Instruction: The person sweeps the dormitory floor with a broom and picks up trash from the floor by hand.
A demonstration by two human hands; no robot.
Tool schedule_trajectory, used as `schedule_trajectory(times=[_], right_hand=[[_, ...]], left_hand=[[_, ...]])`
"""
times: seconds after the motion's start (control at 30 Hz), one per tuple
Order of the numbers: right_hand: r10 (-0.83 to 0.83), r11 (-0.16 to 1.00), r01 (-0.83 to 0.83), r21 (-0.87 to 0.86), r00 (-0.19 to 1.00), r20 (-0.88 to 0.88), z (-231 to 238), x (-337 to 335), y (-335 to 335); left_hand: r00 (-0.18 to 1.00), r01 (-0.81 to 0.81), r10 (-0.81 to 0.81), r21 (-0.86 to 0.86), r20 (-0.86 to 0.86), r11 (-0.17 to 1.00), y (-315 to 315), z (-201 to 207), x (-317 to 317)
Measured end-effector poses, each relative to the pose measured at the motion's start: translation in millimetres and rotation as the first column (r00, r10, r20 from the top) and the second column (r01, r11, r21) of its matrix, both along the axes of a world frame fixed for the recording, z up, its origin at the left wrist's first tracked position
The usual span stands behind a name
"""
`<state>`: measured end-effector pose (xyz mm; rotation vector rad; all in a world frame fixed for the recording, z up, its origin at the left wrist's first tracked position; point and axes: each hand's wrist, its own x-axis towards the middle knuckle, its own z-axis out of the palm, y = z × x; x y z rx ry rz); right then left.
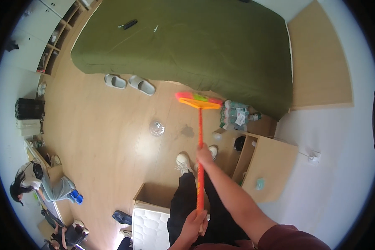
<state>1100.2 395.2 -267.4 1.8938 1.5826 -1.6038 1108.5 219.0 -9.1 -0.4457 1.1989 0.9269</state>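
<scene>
I hold a broom with both hands. Its long orange handle (200, 129) runs away from me, up to a yellow-orange head (198, 101) with pink and green bristles by the bed's near edge. My left hand (192, 224) is closed round the lower end of the handle, close to my body. Farther up, my right hand (204, 155) wraps the middle of the handle. Left of the handle, a greyish dark patch (187, 131) marks the wooden floor. A clear, shiny plastic-looking thing (157, 128) lies farther left.
Grey slippers (142, 85) lie by the green-covered bed (183, 41). Shrink-wrapped bottles (235, 114) stand right of the broom head, beyond a wooden cabinet (271, 166). A white mattress (150, 225) is at lower left. Two people, one seated (41, 183), are at far left.
</scene>
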Motion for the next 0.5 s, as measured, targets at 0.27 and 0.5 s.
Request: schedule_trajectory(times=[0.27, 0.5], right_hand=[[0.097, 0.995, -0.096, -0.008, 0.992, 0.082, -83.8, 39.3, -97.1], [-0.189, 0.937, 0.145, -0.319, 0.975, -0.115, 69.4, -13.5, -115.2]], left_hand=[[0.994, -0.107, 0.105, -0.162, -0.016, 0.981, -17.6, 35.0, 2.7], [0.985, 0.013, -0.047, -0.201, -0.165, 0.980, -63.3, 74.0, 6.4]])
